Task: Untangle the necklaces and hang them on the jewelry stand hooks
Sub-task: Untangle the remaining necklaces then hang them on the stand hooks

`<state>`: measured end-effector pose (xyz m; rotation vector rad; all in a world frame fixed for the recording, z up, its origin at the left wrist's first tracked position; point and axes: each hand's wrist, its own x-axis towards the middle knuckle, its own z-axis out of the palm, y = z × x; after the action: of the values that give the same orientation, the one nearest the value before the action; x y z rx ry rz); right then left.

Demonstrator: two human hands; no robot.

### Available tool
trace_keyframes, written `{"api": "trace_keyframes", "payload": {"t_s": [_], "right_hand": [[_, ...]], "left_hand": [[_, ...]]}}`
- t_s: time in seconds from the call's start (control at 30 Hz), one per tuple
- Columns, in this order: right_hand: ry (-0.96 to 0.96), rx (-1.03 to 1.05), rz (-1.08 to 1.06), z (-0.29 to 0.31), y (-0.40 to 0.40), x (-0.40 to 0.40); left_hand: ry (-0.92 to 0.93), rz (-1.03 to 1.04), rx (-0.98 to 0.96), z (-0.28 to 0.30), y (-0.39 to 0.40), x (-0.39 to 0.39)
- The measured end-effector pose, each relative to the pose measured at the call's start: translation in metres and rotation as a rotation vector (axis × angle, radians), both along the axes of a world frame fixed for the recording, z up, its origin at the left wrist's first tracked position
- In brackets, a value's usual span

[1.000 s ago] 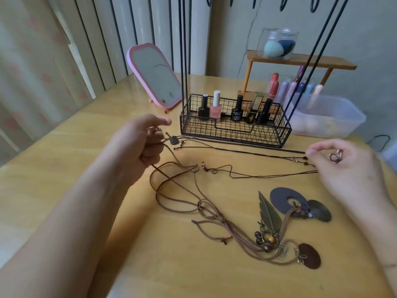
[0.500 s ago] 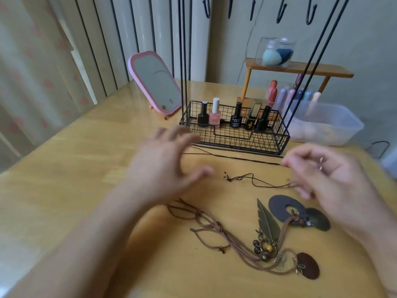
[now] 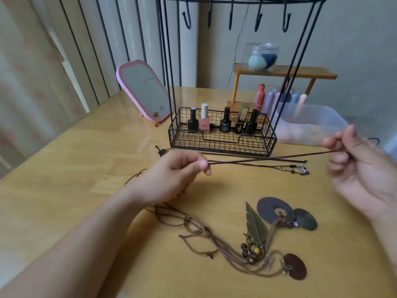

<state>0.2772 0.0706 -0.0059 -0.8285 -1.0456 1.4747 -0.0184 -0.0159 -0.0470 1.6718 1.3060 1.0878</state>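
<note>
A person stretched one thin cord (image 3: 268, 158) taut above the table (image 3: 64, 164), the left hand (image 3: 171, 177) pinching its left end and the right hand (image 3: 361, 166) pinching the other. Nearer, the remaining necklaces (image 3: 247, 239) lay knotted together with their pendants. A beaded strand (image 3: 294, 168) rested just in front of the stand (image 3: 223, 134). With this cord apparently freed, the next move would likely be lifting it to a hook (image 3: 231, 17) at the far top.

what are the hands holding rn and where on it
A thin dark cord, stretched between both hands above the table: the left hand pinches one end, the right hand pinches the other. No pendant shows on it.
</note>
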Motion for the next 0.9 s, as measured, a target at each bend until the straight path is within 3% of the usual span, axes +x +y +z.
{"api": "trace_keyframes", "payload": {"t_s": [0.13,0.2,0.43,0.67,0.9], "right_hand": [[0.244,-0.216,-0.007,-0.014,0.017,0.009],[0.231,-0.247,0.007,-0.021,0.022,0.013],[-0.612,-0.153,0.009,-0.032,0.024,0.024],[-1.144,0.026,-0.201,-0.043,0.025,0.012],[-1.457,0.076,-0.313,-0.047,0.032,0.017]], "left_hand": [[0.27,0.215,0.092,-0.003,0.01,-0.02],[0.481,0.321,0.106,-0.008,0.012,-0.029],[0.729,0.533,-0.033,-0.013,0.011,-0.054],[0.702,0.628,-0.153,-0.007,0.006,-0.062],[0.769,0.784,-0.149,-0.015,0.009,-0.065]]}}
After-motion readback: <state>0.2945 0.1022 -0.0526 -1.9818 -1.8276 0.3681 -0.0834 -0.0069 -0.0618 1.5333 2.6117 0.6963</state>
